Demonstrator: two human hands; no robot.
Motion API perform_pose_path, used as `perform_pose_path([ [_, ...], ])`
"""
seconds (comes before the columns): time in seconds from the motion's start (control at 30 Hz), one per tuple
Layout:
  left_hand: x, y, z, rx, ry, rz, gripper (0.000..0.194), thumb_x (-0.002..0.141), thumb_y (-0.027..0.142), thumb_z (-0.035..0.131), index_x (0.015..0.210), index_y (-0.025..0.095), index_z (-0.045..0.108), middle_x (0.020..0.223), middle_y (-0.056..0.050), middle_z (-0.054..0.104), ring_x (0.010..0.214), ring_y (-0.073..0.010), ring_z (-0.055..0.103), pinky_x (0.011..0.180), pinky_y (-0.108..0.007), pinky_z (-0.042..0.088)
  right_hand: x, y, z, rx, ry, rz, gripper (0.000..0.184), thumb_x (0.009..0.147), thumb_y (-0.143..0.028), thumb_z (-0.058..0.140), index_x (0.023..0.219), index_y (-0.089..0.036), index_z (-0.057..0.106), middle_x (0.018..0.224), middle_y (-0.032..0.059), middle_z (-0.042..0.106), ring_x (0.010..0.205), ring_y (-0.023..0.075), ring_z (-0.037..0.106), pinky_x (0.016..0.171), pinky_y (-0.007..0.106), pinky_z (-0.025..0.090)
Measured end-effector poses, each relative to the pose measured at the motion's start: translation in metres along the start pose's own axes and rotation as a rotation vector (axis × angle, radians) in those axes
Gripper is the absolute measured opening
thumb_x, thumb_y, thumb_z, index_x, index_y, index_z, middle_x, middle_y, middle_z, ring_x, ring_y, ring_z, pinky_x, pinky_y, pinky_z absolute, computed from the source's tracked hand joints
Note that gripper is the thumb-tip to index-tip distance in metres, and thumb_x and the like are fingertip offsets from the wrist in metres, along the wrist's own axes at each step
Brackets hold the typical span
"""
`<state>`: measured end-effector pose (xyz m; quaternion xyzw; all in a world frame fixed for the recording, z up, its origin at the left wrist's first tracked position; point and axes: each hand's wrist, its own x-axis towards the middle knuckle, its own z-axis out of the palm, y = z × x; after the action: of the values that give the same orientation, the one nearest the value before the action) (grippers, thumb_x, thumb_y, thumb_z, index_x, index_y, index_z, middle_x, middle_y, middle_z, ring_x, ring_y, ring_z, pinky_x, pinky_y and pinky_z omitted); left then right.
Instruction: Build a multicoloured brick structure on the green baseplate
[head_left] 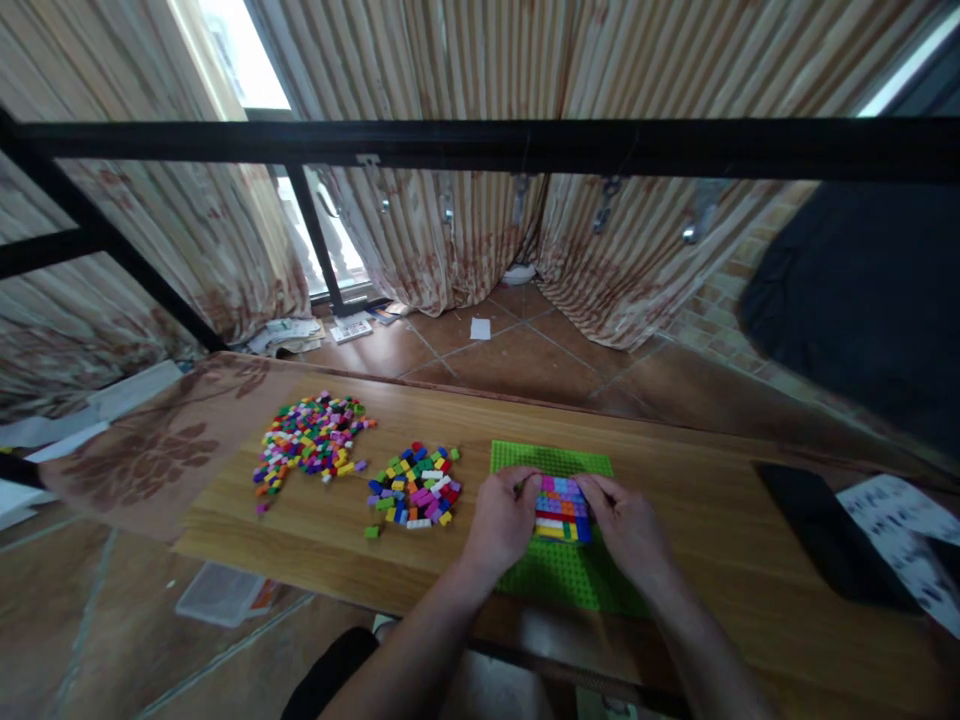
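A small block of stacked toy bricks [561, 510], in rows of pink, purple, orange, red, white, yellow and blue, sits over the green baseplate [555, 575]. My left hand [504, 512] grips its left side, thumb and fingers closed near the upper left corner. On the opposite side, my right hand [628, 522] is closed at the upper right corner, its fingertips on the bricks. My fingers partly cover both side edges of the build. Whether the build is pressed onto the baseplate or held just above it, I cannot tell.
A small pile of mixed bricks [416, 488] lies left of the baseplate, with a larger pile [311, 437] farther left on the wooden table [450, 405]. A black flat object [829, 530] and a printed sheet [900, 540] lie at the right. A clear plastic box [217, 595] is on the floor.
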<state>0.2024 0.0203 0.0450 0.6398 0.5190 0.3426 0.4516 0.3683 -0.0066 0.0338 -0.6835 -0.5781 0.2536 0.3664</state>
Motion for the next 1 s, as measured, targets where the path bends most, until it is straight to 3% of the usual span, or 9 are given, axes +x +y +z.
perform_pose_path([
  [0.37,-0.003,0.004,0.002,0.123,0.017,0.029,0.032,0.089,0.028,0.041,0.087,0.02,0.071,0.086,-0.004,0.072,0.08,-0.0163,0.064,0.071,-0.024,0.048,-0.002,0.006,-0.001,-0.131,-0.002,0.011,0.052,0.086,-0.057,0.038,0.098,-0.019,0.072,0.1,0.0102,0.072,0.09,0.0272,0.066,0.085,0.04,0.049],
  [0.6,-0.004,0.004,0.006,0.157,0.026,0.004,0.032,0.09,0.032,0.041,0.091,0.021,0.071,0.088,-0.005,0.072,0.08,-0.0176,0.064,0.073,-0.026,0.048,-0.001,0.011,0.005,-0.103,-0.025,0.018,0.051,0.085,-0.058,0.04,0.099,-0.02,0.071,0.095,0.0086,0.072,0.084,0.0267,0.066,0.079,0.039,0.052],
  [0.87,-0.005,0.007,0.002,0.182,0.015,-0.001,0.033,0.09,0.034,0.041,0.092,0.022,0.071,0.089,-0.005,0.072,0.082,-0.0183,0.065,0.076,-0.027,0.05,-0.007,0.002,0.006,-0.255,0.085,-0.187,0.048,0.089,-0.055,0.04,0.109,-0.02,0.066,0.109,0.0123,0.064,0.097,0.0264,0.061,0.085,0.041,0.049],
  [1.0,-0.006,0.009,-0.001,0.209,-0.001,0.032,0.036,0.091,0.033,0.038,0.093,0.02,0.071,0.09,-0.007,0.072,0.084,-0.0192,0.065,0.079,-0.028,0.05,-0.007,0.003,0.014,-0.276,0.046,-0.298,0.046,0.091,-0.053,0.041,0.112,-0.02,0.064,0.113,0.0121,0.062,0.107,0.0275,0.056,0.094,0.046,0.045],
])
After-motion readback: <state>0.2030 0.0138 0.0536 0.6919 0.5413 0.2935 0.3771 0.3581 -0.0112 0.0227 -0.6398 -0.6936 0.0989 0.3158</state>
